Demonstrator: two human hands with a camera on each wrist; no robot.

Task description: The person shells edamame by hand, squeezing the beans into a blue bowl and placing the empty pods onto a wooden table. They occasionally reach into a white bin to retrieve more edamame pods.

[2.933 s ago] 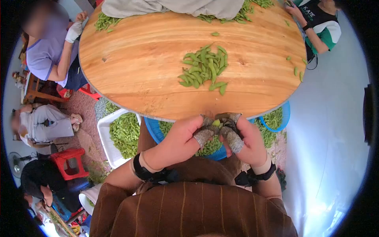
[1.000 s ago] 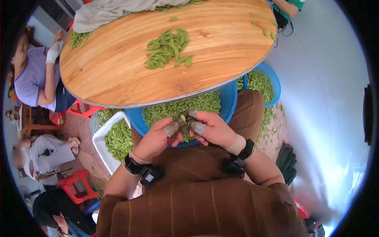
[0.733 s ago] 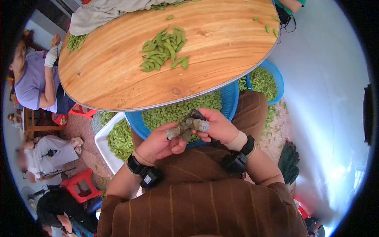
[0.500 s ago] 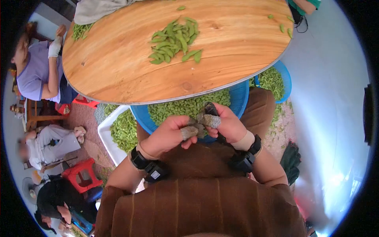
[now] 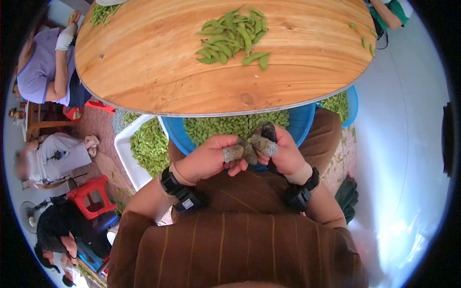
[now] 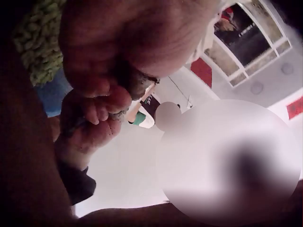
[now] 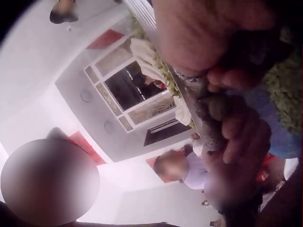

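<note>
Shelled beans [image 5: 216, 128] are heaped in a blue basin [image 5: 305, 126], so much seems done; whole pods [image 5: 233, 38] are left unopened on the wooden table [image 5: 158, 62]. Left hand [image 5: 204, 157] and right hand [image 5: 289, 156] are curled together near the basin; whether anything is pinched cannot be told.

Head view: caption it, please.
Left hand and right hand meet at a blue basin of beans, green pods on the table.

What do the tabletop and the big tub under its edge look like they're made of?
Tabletop: probably wood or wood-look laminate, smooth with a slight sheen; it shows streaky grain and a knot.

Tub: likely plastic, glossy, going by its even, bright blue wall.
</note>
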